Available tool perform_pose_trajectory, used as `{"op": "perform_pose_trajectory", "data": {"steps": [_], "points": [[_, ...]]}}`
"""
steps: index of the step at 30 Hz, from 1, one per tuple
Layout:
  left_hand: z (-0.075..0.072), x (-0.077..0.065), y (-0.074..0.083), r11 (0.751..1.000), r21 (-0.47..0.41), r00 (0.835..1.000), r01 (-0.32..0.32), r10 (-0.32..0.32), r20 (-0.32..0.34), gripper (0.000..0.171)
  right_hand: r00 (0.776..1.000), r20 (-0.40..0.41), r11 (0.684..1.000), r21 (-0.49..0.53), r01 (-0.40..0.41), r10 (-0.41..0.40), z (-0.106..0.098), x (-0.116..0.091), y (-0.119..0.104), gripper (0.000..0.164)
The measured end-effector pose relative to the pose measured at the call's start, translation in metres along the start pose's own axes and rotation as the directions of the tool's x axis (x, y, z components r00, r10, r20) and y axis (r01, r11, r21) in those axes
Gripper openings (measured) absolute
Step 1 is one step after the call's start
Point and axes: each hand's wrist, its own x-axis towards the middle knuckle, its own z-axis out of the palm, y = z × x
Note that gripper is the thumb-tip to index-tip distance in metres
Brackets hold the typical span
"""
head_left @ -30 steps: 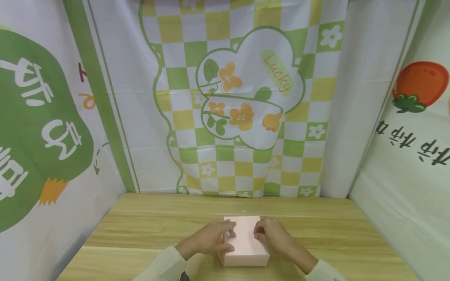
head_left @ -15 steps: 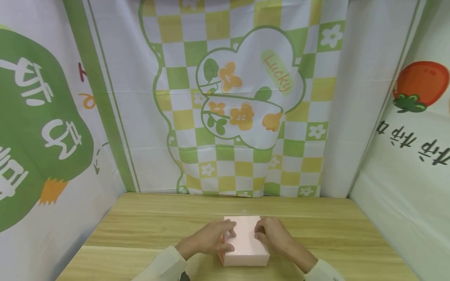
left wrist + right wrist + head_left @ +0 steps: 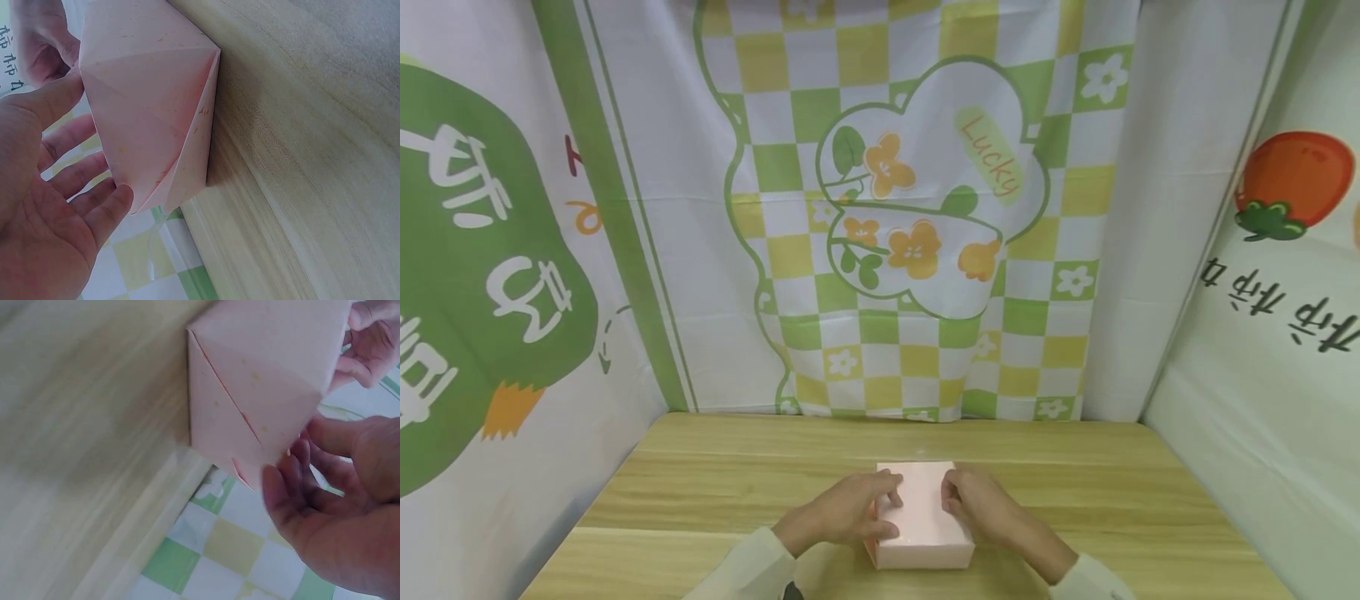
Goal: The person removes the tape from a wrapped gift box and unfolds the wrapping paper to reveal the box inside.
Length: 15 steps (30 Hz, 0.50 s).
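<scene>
A pink folded paper box (image 3: 922,504) with small gold flecks sits on the wooden table between the two hands. Along its left top edge rests my left hand (image 3: 848,507), fingers spread and touching the paper. The left wrist view shows the box's side (image 3: 140,119) with a diagonal fold standing slightly apart. At the right edge, my right hand (image 3: 988,505) has its fingers curled, and pinches the paper there. Diagonal seams and a small slit cross the side face (image 3: 244,394) in the right wrist view. The fingertips on top are partly hidden in both wrist views.
The wooden table (image 3: 730,467) reaches back to a hanging green-and-yellow checked cloth (image 3: 917,358). Printed cloth walls stand at the left (image 3: 647,367) and right (image 3: 1247,400). Pale sleeves (image 3: 748,567) cover the forearms.
</scene>
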Motion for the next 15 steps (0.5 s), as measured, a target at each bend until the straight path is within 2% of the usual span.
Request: {"op": "perform_pose_trajectory", "data": {"steps": [8,15], "points": [[-0.0007,-0.0014,0.0014,1.0,0.001,1.0,0.001,-0.001,-0.001,0.06,0.997,-0.076,1.0,0.025,-0.016,0.018,0.0041,-0.0031,-0.0008,0.008],[0.0007,0.0001,-0.0009,1.0,0.006,1.0,0.0,0.0,0.003,0.061,0.998,-0.041,0.998,0.044,-0.039,0.041,0.0,0.0003,-0.0017,0.008]]}}
